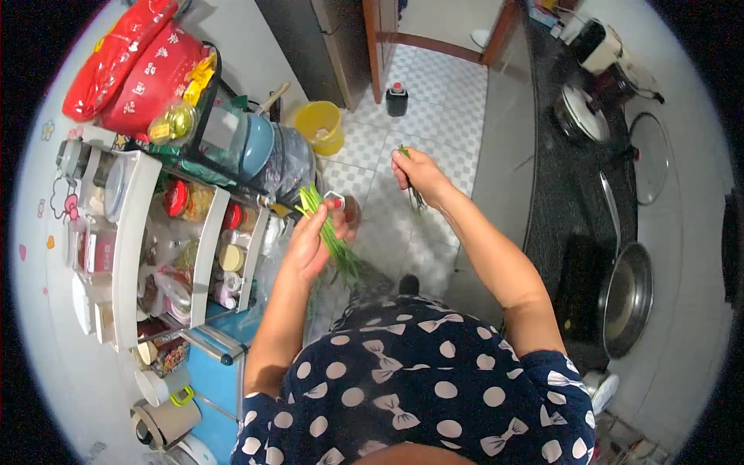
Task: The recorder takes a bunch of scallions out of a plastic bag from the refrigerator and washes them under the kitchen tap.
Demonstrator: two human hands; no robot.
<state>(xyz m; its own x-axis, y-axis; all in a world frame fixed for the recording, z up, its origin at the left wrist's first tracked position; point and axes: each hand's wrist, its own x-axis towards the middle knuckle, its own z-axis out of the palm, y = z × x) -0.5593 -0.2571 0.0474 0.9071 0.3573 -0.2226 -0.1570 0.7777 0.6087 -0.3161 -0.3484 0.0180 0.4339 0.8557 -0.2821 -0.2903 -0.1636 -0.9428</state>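
Observation:
My left hand (308, 241) grips a bunch of long, bright green vegetable stems (332, 237). Their pale cut ends stick out above the thumb, and feathery leaves hang towards the floor. Farther out and to the right, my right hand (423, 174) pinches a smaller bundle of thin, dark stems (415, 199). A bit of green pokes out above its fingertips, while the thin strands dangle below the palm. The two hands are apart, both raised over the tiled floor. Behind my left fingers stands a container with a red cap (352, 210), partly covered by the hand.
White shelves (135, 250) packed with jars and bags line the left side. A yellow bucket (318, 125) and a dark bottle with a red cap (397, 100) stand on the floor ahead. Along the right runs a black counter (543, 192) with a frying pan (629, 299) and a lidded pot (581, 113).

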